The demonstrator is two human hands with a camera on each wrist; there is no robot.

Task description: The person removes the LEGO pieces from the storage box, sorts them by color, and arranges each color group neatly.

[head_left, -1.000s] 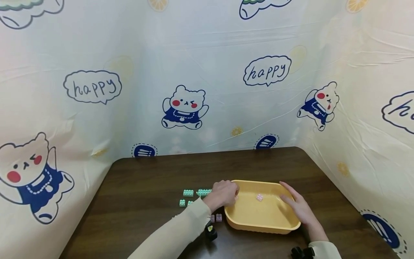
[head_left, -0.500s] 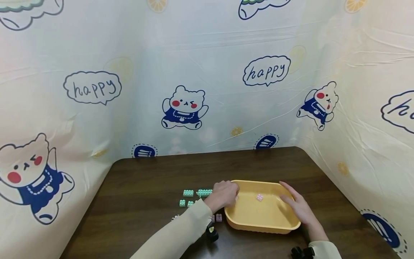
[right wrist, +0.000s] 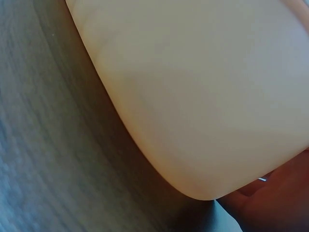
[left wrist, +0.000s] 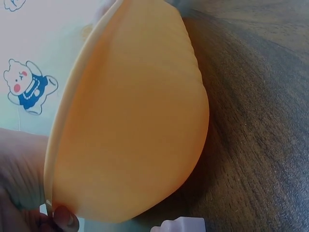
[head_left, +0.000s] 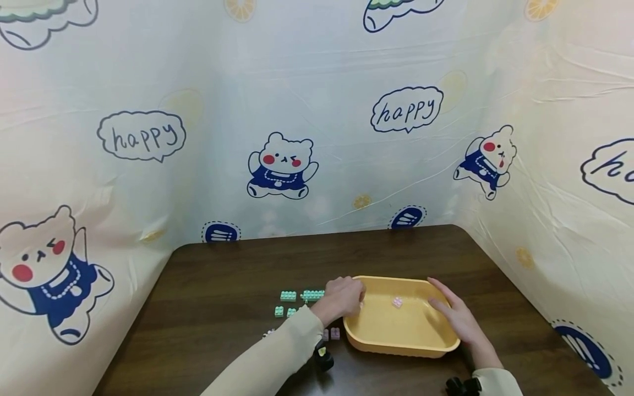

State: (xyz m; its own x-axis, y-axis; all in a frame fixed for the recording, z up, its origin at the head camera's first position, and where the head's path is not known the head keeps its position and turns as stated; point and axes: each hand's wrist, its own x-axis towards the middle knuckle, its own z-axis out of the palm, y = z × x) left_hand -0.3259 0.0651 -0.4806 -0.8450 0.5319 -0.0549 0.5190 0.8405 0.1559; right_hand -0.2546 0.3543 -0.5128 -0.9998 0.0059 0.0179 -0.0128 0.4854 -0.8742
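A yellow plastic tray with rounded corners stands right of centre on the dark wooden table. My left hand grips its left rim, knuckles up; the left wrist view has a fingertip against the outer wall. At the opposite side my right hand holds the right rim, thumb inside and the other fingers outside. Inside the tray lies a small pink toy brick. Most of the right wrist view is the tray's outer wall, with part of the right hand low at the right.
Left of the tray lie several green toy bricks, partly behind my left arm. Purple bricks sit close by the tray's left side. A whitish piece peeks out past the left sleeve. Printed cloth surrounds the table.
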